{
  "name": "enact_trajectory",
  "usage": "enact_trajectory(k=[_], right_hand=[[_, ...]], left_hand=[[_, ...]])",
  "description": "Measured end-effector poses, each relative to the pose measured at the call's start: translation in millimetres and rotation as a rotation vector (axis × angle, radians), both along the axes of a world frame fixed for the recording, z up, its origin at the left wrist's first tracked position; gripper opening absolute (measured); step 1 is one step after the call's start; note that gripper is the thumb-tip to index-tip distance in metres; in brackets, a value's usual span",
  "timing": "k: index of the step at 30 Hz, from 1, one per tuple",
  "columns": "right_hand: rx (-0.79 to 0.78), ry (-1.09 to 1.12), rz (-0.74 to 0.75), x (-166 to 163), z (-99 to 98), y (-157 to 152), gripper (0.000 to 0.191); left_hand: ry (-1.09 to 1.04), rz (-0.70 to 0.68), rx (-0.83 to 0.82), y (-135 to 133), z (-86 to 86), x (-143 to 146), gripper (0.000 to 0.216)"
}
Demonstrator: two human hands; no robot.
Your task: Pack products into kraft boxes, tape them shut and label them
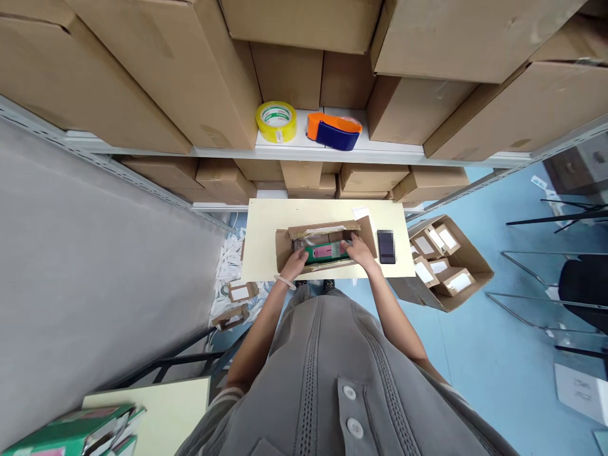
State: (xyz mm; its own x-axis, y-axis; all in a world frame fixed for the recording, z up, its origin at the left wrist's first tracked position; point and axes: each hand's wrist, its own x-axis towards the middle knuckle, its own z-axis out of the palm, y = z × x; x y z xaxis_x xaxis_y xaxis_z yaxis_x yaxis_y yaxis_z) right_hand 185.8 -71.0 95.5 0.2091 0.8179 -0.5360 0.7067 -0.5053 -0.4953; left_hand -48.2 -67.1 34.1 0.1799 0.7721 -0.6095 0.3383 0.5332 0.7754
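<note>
An open cardboard box [284, 248] lies on a small pale table [262, 218], its flaps folded out. Inside it is a green box with a pink panel [323, 252]. My left hand [295, 262] closes on the green box's left end, thumb on top. At the other end, my right hand [360, 249] grips it too, with its fingers partly hidden in the cardboard. A dark phone [386, 247] rests on the table just right of the cardboard box.
Shelves of cardboard boxes [166, 69] rise ahead, holding a yellow tape roll [276, 122] and an orange-and-blue tape dispenser [334, 130]. A large carton [468, 256] of small boxes stands right. Paper scraps [228, 263] litter the floor left; a side table [175, 405] carries green boxes [80, 434].
</note>
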Motion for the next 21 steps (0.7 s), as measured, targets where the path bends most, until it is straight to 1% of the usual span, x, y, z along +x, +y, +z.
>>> enact_trajectory(k=[4, 8, 12, 14, 16, 19, 21], right_hand=[[0.140, 0.069, -0.021, 11, -6.4, -9, 0.070], [0.239, 0.132, -0.047, 25, -12.7, -23, 0.068], [0.337, 0.197, -0.026, 34, -13.9, -26, 0.066], [0.368, 0.236, -0.003, 35, -11.6, -19, 0.064], [0.402, 0.252, 0.035, 34, -7.4, -8, 0.062], [0.442, 0.191, 0.120, 27, -0.1, 14, 0.062], [0.443, 0.125, 0.182, 21, 2.6, 29, 0.062]], left_hand=[[-0.011, 0.004, 0.060, -3, 3.4, -6, 0.054], [-0.026, 0.017, 0.103, -5, 1.2, -16, 0.055], [-0.012, -0.049, 0.151, -12, 3.6, -24, 0.055], [0.049, -0.105, 0.194, -19, 9.1, -25, 0.055], [0.150, -0.152, 0.273, -28, 16.7, -23, 0.053], [0.332, -0.185, 0.400, -46, 28.4, -16, 0.052], [0.453, -0.171, 0.449, -59, 34.7, -11, 0.054]])
